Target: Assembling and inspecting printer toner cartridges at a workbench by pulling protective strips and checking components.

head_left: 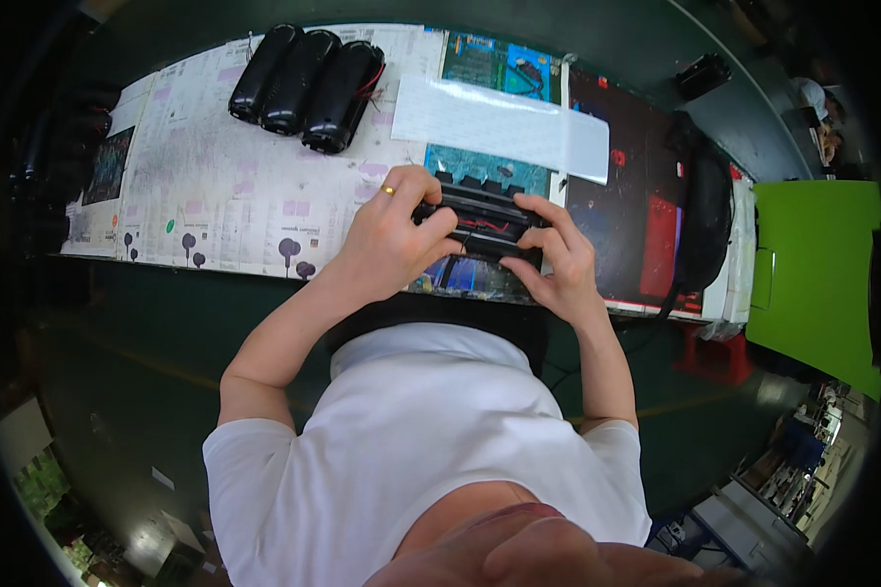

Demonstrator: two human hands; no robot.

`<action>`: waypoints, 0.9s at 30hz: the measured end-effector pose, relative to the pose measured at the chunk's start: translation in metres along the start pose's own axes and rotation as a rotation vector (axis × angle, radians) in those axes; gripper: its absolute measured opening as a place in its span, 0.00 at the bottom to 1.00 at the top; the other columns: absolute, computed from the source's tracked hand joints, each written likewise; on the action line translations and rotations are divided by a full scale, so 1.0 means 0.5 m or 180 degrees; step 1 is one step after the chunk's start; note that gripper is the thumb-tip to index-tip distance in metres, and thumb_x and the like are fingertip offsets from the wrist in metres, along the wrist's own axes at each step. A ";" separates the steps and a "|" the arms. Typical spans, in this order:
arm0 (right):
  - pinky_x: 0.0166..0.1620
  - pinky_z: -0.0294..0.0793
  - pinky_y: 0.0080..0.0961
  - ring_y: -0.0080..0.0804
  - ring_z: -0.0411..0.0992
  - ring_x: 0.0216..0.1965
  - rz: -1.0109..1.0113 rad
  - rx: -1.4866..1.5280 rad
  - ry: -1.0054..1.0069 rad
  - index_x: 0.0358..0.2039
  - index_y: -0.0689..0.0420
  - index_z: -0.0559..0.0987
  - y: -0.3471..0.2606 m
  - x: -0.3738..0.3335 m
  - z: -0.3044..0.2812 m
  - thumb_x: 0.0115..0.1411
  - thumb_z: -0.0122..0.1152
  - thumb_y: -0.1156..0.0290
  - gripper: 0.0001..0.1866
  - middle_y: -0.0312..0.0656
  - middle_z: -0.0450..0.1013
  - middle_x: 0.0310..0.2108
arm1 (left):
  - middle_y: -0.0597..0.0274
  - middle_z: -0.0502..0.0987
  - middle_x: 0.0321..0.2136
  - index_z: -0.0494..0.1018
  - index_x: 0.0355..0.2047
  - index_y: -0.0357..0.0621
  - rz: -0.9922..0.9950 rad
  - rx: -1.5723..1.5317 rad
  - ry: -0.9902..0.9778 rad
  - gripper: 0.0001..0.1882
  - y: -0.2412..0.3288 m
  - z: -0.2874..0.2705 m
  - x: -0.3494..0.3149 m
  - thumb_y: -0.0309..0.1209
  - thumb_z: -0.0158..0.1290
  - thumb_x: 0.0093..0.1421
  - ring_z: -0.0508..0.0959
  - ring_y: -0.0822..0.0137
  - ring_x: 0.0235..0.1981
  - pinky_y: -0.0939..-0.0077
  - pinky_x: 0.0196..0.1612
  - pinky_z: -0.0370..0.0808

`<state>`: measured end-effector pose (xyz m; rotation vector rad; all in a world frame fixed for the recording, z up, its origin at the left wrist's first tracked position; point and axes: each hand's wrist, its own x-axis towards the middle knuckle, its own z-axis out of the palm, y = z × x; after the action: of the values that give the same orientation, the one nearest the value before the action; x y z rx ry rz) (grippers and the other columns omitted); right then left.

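Note:
My left hand (pixel 394 235), with a ring on one finger, grips the left end of a long black plastic housing (pixel 489 227). Fingers of my right hand (pixel 563 262) close round its right end. Red wires show in the open middle of the housing, and its ends are partly covered by my fingers. Just beyond it lies a white glossy sheet (pixel 504 127), flat across the blue and dark parts of the table covering. To the far left rest three shiny black cylindrical housings (pixel 308 86), side by side, the right one with a red wire showing.
The worktable (pixel 215 186) is covered with printed card sheets. A black pouch-like thing (pixel 707 210) lies at its right end, beside a bright green panel (pixel 817 274). Below that end stands a red stool (pixel 715 354). More black parts (pixel 83 127) sit at the left edge.

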<state>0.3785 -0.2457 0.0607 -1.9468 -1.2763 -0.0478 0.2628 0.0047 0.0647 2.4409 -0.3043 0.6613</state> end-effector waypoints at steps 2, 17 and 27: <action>0.50 0.84 0.40 0.54 0.81 0.53 -0.0105 -0.0012 -0.0055 0.35 0.59 0.77 0.009 0.022 -0.017 0.45 0.82 0.77 0.20 0.53 0.78 0.59 | 0.52 0.71 0.44 0.76 0.34 0.41 0.0111 0.0000 -0.0034 0.20 -0.007 -0.008 -0.004 0.30 0.75 0.46 0.75 0.47 0.51 0.58 0.46 0.80; 0.54 0.79 0.47 0.51 0.81 0.52 0.1645 -0.1355 0.1066 0.52 0.50 0.80 0.423 0.474 0.012 0.55 0.80 0.56 0.27 0.48 0.79 0.52 | 0.48 0.73 0.51 0.73 0.56 0.36 -0.1445 0.1869 0.0545 0.34 -0.146 -0.058 0.024 0.34 0.75 0.52 0.77 0.45 0.51 0.56 0.52 0.79; 0.67 0.70 0.51 0.55 0.67 0.69 -0.0094 -0.0744 0.0449 0.64 0.55 0.73 0.143 0.253 0.007 0.54 0.78 0.68 0.37 0.51 0.68 0.69 | 0.48 0.76 0.50 0.73 0.59 0.33 -0.1893 0.0311 0.0613 0.33 -0.126 -0.110 0.005 0.35 0.72 0.58 0.79 0.54 0.51 0.66 0.46 0.82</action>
<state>0.4961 -0.1605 0.0704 -2.0797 -1.2512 -0.3575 0.2660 0.0876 0.0748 2.3546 0.5239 0.6379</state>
